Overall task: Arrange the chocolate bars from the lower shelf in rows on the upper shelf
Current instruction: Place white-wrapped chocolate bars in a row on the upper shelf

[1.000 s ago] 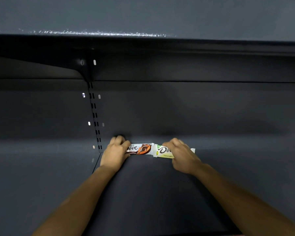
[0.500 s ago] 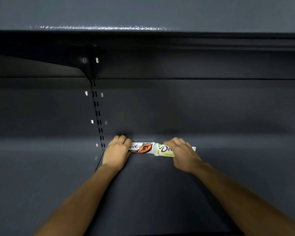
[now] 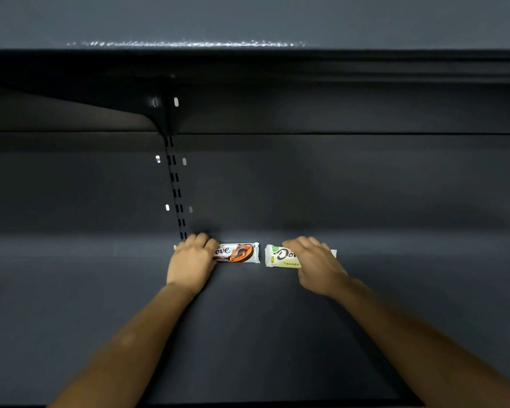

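Two Dove chocolate bars lie end to end at the back of a dark shelf (image 3: 277,334). The brown-and-orange bar (image 3: 239,252) is on the left, and my left hand (image 3: 192,262) covers its left end with curled fingers. The pale yellow bar (image 3: 280,256) is on the right, a small gap away from the first. My right hand (image 3: 315,265) lies over its right half, fingers curled onto the wrapper. Whether either hand truly grips its bar is unclear.
The shelf's back wall (image 3: 336,187) rises right behind the bars. A slotted upright (image 3: 175,187) runs up it by my left hand. Another shelf (image 3: 248,22) overhangs above, held by a bracket (image 3: 162,119).
The two bars touched end to end before. Now the yellow bar and my right hand have shifted right, which opened a small gap. My left hand stays on the brown bar.
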`<state>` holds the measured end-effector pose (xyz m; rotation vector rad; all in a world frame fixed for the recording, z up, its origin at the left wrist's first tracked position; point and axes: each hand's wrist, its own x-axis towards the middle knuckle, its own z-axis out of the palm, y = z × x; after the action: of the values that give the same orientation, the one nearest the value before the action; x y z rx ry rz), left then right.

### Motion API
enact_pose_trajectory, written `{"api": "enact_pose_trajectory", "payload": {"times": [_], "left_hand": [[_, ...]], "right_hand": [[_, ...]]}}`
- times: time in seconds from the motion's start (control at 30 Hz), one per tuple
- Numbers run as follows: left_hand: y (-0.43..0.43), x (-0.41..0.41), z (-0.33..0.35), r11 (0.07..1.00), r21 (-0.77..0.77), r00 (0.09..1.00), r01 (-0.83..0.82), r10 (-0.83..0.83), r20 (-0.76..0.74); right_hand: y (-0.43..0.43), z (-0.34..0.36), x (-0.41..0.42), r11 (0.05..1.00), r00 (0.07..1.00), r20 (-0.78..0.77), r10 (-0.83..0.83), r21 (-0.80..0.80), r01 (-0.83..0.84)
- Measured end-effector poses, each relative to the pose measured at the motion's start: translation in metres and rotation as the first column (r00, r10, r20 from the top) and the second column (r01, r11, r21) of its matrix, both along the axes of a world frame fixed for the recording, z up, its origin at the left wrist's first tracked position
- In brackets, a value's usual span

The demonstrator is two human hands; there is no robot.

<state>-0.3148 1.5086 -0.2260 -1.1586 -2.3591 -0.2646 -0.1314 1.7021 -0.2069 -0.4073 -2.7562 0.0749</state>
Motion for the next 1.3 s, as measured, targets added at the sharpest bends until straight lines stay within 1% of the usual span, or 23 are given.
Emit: {"api": "enact_pose_trajectory", "payload": {"times": [0.23,0.4,0.73,0.87,0.93,1.0,1.07,1.17,1.3], "left_hand": [[-0.016,-0.009,-0.002,0.999,0.008,0.999,-0.045,0.045,-0.005],[-0.015,-0.013,-0.005,0.999,0.012,0.998,-0.048,0.048,-0.047],[-0.016,-0.018,-0.009,1.000,0.013,1.000,-0.004,0.004,-0.023],[-0.015,-0.017,-0.009,1.000,0.029,0.999,-0.002,0.004,-0.048],[-0.013,-0.011,-0.007,0.995,0.095,0.996,0.041,-0.033,-0.078],[-0.008,0.001,-0.005,0.975,0.177,0.988,0.137,-0.122,-0.091],[0.001,0.017,-0.002,0.949,0.205,0.970,0.241,-0.226,-0.095],[0.017,0.041,0.001,0.934,0.145,0.945,0.327,-0.323,-0.046],[0.035,0.064,0.000,0.932,0.074,0.934,0.356,-0.356,-0.004]], "right_hand": [[-0.020,-0.001,-0.018,0.999,0.999,-0.008,0.037,0.017,-0.036],[-0.031,-0.004,-0.024,0.999,0.999,-0.012,0.043,0.023,-0.043],[-0.033,-0.006,-0.024,0.999,0.999,-0.027,0.029,0.038,-0.028],[-0.030,-0.006,-0.021,0.999,0.999,-0.039,0.008,0.051,-0.006],[-0.029,-0.005,-0.019,0.999,0.998,-0.066,-0.005,0.042,0.008],[-0.028,-0.004,-0.017,0.999,0.995,-0.095,-0.012,0.035,0.016],[-0.027,-0.004,-0.016,0.999,0.994,-0.109,-0.012,0.036,0.016],[-0.024,-0.004,-0.013,0.999,0.994,-0.113,0.001,0.045,0.004],[-0.020,-0.003,-0.007,0.999,0.992,-0.122,0.019,0.035,-0.015]]}}
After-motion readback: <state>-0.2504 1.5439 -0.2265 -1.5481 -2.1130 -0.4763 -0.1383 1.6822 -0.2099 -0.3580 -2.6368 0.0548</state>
